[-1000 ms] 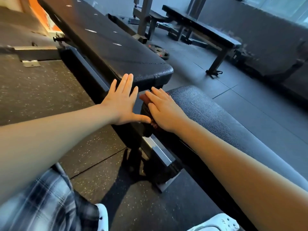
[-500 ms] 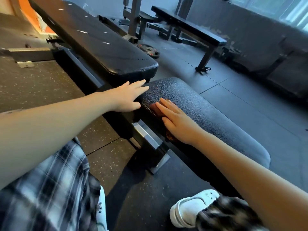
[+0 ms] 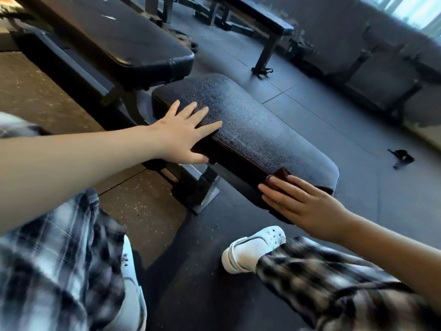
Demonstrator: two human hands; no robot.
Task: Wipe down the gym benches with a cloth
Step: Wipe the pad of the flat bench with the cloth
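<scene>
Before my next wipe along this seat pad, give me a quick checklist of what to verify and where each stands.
1. Cloth under right hand, pressed on the seat pad's near edge: ok.
2. Left hand flat on the pad top, bracing: ok.
3. Stroke path along the top free: not ok, left hand lies there.
4. Seat pad fully wiped: cannot tell.
5. Back pad wiped: cannot tell.

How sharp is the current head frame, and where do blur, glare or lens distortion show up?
Head view, centre: the pebbled black seat pad and the left hand resting on it are fairly sharp; head view, bottom: the black-and-white plaid trousers smear with blur; head view, top right: daylight blows out the window; head view, edges: the wide lens stretches both forearms.
</scene>
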